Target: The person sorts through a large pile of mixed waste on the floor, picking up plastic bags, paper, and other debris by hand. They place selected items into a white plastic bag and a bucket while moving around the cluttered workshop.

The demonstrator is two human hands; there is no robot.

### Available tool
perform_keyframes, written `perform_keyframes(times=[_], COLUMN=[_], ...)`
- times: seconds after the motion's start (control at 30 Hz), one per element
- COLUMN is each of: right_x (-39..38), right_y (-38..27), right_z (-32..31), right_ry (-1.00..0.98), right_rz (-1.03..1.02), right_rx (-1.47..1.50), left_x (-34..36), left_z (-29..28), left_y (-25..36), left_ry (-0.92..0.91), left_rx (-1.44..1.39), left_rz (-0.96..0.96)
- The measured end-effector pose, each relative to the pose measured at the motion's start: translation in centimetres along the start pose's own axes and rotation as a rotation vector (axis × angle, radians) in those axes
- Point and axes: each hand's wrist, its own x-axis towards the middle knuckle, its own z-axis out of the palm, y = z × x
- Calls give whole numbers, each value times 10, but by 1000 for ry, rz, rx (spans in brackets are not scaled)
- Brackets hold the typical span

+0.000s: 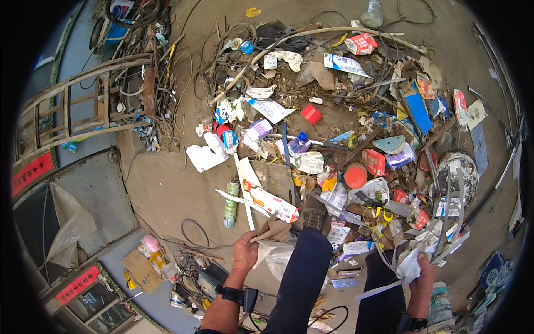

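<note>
My left hand [245, 253] is closed on a torn piece of brown cardboard [275, 230]. Translucent plastic film [277, 257] hangs below it, beside my left knee. A white strip runs up from near that hand toward a white printed carton [272, 204] on the ground. Off to the right, my right hand [424, 275] grips a bunch of crumpled white plastic [410, 266], with long pale plastic straps [460, 203] fanning out around it. Its fingertips are partly hidden by the plastic. Between my hands lie a shoe [313, 214] and my dark-trousered knees.
A wide heap of mixed waste spreads ahead, with a red round lid [355, 176], a blue board [416, 108] and a purple carton [259, 130]. A green cylindrical can [231, 205] stands left of it. A wooden ladder [67, 111], cables and a cardboard box [141, 270] are at the left.
</note>
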Motion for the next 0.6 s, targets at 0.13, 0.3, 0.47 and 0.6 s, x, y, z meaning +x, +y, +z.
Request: perform_keyframes(times=[0.13, 0.3, 0.47, 0.6], right_x=[-19, -38, -53, -81], right_y=[-31, -63, -91, -119], right_z=[17, 26, 30, 34], right_ry=[-35, -16, -16, -14], right_rz=[-36, -96, -120, -183], right_rx=[-96, -207, -234, -225], left_x=[19, 63, 54, 25], left_z=[-27, -58, -81, -74], left_y=[-63, -115, -124, -75], left_ry=[-15, -16, 236, -28], left_rx=[-55, 372, 445, 248], left_rz=[-136, -34, -44, -167])
